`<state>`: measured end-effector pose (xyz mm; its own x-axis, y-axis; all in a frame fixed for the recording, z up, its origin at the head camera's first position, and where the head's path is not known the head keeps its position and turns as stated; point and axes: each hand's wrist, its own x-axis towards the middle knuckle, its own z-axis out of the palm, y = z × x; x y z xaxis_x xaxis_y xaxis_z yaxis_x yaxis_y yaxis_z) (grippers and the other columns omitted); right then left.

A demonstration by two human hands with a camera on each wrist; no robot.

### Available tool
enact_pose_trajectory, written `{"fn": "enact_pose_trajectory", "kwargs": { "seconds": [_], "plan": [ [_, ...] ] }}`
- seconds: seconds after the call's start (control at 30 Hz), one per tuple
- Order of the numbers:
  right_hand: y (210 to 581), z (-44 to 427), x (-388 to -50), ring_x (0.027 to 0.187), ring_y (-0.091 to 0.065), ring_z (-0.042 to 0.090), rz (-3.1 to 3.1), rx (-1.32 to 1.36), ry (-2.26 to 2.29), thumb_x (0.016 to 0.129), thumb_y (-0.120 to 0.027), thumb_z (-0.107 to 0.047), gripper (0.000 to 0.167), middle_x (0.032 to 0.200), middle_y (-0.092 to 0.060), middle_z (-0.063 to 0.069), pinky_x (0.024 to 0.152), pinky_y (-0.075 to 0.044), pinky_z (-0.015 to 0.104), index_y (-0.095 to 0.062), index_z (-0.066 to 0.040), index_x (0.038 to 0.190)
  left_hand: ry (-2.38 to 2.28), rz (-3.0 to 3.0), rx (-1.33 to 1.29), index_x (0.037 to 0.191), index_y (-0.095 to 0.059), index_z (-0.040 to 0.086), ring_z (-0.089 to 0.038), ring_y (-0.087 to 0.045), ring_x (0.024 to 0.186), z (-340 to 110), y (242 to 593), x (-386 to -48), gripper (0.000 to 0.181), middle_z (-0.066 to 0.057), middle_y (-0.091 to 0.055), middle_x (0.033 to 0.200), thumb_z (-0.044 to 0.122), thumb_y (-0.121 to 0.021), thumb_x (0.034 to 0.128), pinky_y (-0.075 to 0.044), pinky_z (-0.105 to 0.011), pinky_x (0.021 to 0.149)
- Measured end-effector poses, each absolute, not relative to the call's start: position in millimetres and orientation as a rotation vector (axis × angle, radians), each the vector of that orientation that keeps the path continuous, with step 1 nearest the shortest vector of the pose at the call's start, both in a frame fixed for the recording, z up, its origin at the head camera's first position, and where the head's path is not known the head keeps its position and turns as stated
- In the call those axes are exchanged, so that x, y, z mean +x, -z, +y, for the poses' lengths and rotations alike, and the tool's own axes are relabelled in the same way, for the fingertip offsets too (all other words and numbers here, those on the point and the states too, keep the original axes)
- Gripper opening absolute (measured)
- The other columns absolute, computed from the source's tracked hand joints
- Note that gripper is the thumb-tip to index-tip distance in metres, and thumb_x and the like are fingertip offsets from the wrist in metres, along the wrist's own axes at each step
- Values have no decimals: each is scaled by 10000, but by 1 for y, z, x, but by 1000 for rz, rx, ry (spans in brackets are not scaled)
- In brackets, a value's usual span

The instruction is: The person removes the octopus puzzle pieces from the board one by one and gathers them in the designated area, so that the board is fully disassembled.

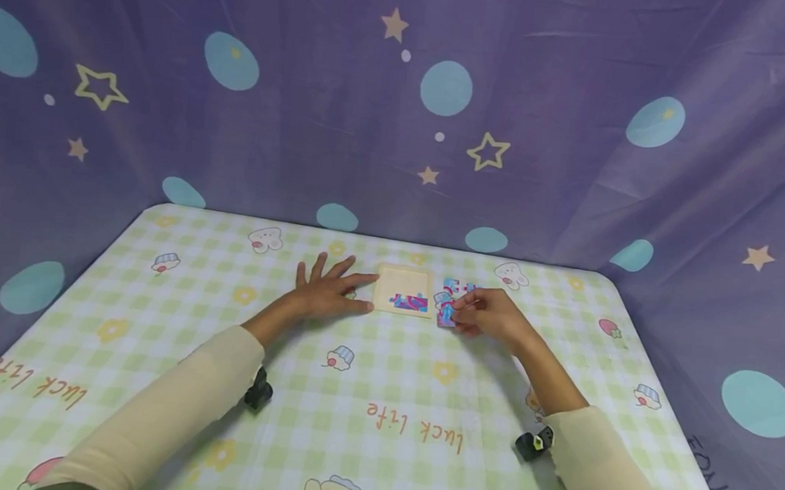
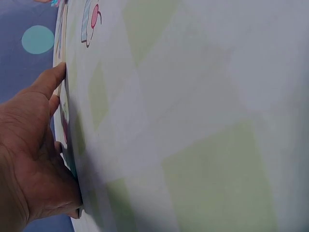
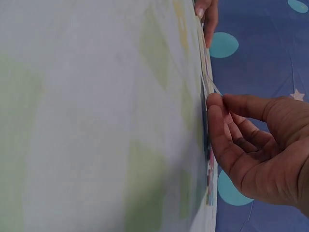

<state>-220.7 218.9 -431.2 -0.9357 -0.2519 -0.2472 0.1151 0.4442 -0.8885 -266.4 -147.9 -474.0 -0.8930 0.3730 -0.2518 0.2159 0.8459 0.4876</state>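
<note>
A small pale wooden puzzle tray (image 1: 400, 277) lies on the table, with joined pink, purple and blue jigsaw pieces (image 1: 410, 302) along its lower right. My left hand (image 1: 324, 295) is spread flat at the tray's left side, its thumb and index finger touching the frame. Just right of the tray, my right hand (image 1: 493, 318) pinches a jigsaw piece (image 1: 440, 299) between thumb and index finger. In the right wrist view that piece (image 3: 215, 86) shows as a thin tilted edge. More loose pieces (image 1: 451, 285) lie around and partly beneath the right hand.
A green-and-white checked cloth (image 1: 383, 381) with cartoon prints covers the table. Behind and beside it hangs a purple curtain (image 1: 346, 120) with stars and dots. A dark wrist device (image 1: 259, 391) is strapped under the left sleeve, another (image 1: 533, 443) at the right.
</note>
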Motion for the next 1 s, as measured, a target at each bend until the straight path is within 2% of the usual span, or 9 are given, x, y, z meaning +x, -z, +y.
{"fn": "enact_pose_trajectory", "kwargs": {
  "seconds": [0.33, 1.0],
  "plan": [
    [434, 228, -218, 810, -794, 149, 2324, -103, 1446, 1032, -780, -35, 218, 935, -816, 115, 770, -693, 309, -720, 95, 1196, -653, 2689, 436, 1710, -376, 601, -457, 322, 1724, -146, 474, -266, 822, 93, 22, 1932, 885, -600, 972, 254, -795, 1293],
    [436, 220, -219, 784, -766, 169, 2427, -128, 1336, 1055, -767, -66, 137, 975, -797, 141, 761, -695, 336, -732, 44, 1129, -652, 2682, 430, 1717, -358, 600, -441, 335, 1723, -147, 475, -268, 819, 96, 40, 1930, 867, -602, 982, 261, -780, 1298]
  ]
}}
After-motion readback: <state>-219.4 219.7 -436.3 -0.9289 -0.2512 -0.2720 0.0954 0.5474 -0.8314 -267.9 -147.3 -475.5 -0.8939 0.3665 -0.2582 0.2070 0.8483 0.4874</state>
